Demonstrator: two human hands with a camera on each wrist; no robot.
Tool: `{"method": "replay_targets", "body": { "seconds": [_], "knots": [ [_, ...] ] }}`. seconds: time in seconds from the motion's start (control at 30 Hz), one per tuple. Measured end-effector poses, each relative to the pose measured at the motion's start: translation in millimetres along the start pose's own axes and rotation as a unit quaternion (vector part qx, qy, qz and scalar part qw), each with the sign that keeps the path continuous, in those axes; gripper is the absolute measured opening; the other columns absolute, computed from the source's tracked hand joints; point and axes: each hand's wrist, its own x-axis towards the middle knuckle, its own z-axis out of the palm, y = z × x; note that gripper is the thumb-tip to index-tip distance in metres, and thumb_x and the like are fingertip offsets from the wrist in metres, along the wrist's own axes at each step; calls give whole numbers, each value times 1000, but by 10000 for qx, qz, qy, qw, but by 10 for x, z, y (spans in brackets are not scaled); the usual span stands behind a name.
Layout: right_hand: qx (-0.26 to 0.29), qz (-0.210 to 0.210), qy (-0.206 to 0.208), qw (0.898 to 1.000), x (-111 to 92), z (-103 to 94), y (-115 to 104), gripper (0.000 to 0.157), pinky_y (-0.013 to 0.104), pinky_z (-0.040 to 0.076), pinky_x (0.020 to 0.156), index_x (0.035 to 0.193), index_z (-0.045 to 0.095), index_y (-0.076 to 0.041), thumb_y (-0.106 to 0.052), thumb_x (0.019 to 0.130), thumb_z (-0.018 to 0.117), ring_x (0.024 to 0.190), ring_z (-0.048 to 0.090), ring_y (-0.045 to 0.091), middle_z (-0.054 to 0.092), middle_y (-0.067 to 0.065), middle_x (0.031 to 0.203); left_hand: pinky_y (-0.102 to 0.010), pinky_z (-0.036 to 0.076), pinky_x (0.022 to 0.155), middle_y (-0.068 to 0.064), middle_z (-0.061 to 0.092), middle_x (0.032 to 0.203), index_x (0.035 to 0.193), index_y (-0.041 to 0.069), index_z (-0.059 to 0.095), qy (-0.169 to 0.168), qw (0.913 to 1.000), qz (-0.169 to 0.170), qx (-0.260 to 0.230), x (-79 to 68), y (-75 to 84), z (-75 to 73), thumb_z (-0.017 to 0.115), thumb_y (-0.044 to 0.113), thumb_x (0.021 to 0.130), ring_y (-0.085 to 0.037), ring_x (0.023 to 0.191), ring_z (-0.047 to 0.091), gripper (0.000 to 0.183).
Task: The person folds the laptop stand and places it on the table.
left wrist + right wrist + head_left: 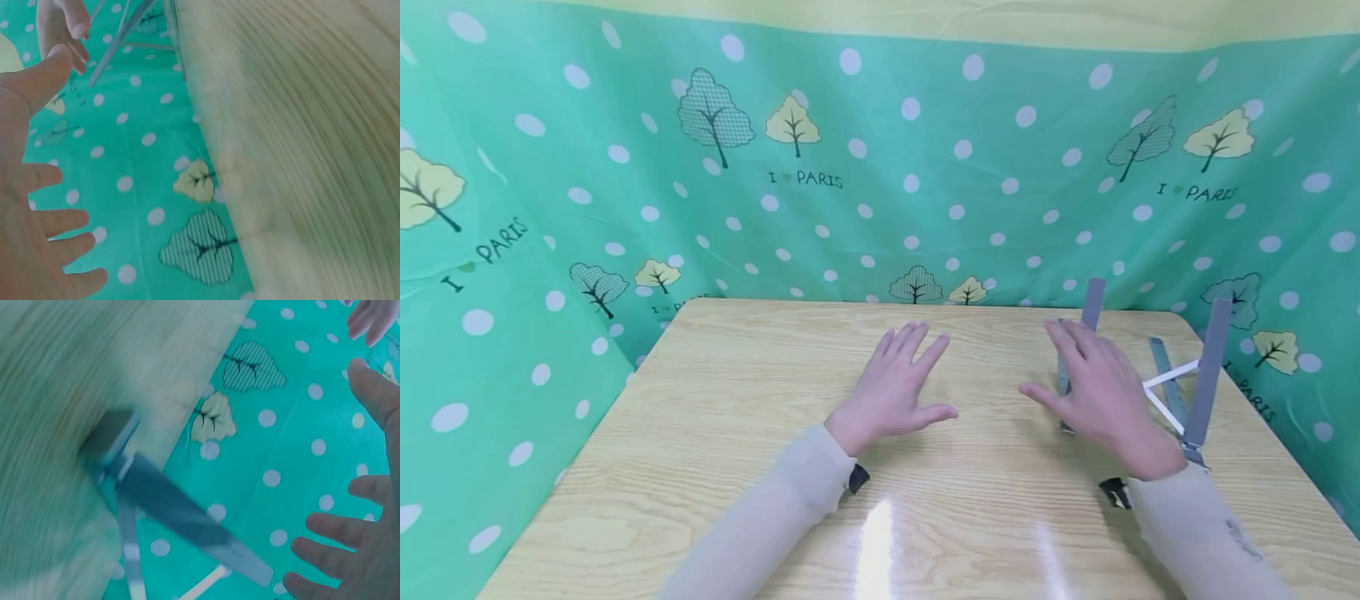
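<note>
My left hand (891, 387) is held over the middle of the table, fingers spread and thumb out to the right. Nothing is in it; the left wrist view shows the same bare fingers of the left hand (25, 225). Further right, my right hand (1097, 396) is also empty, with its thumb pointing left. It overlaps part of a grey folding stand (1210, 375), which looks like a laptop stand with long flat arms and white struts. In the right wrist view the stand's grey arm (187, 512) lies beyond the spread fingers of the right hand (369, 544).
A light wood-grain table (737, 358) spreads under both hands. Green dotted cloth (820, 225) hangs along its back and both sides. The stand occupies the table's right side, near the back right corner. Dark straps show at both wrists.
</note>
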Motion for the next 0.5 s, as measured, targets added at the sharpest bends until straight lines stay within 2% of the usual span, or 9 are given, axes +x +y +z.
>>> {"method": "replay_targets", "body": {
  "seconds": [0.13, 0.33, 0.5],
  "knots": [
    [-112, 151, 15, 9998, -44, -65, 85, 99, 60, 37, 96, 147, 36, -8, -59, 71, 73, 118, 46, 46, 46, 26, 134, -51, 17, 115, -16, 25, 154, 152, 17, 25, -73, 9999, 99, -91, 111, 113, 27, 54, 72, 80, -32, 142, 21, 95],
    [-82, 511, -69, 9986, -94, -144, 208, 103, 67, 36, 91, 150, 29, -10, -59, 71, 74, 119, 43, 49, 43, 27, 138, -49, 21, 114, -15, 27, 152, 151, 18, 27, -48, 9995, 263, -168, 274, 268, 102, 53, 72, 81, -30, 140, 24, 92],
    [-99, 548, 49, 9984, -118, -179, 335, 102, 67, 39, 87, 150, 30, -10, -57, 71, 75, 115, 46, 49, 43, 25, 138, -46, 24, 113, -14, 29, 152, 150, 17, 28, 3, 9991, 359, -228, 402, 364, 156, 53, 71, 82, -30, 139, 27, 91]
  ]
}}
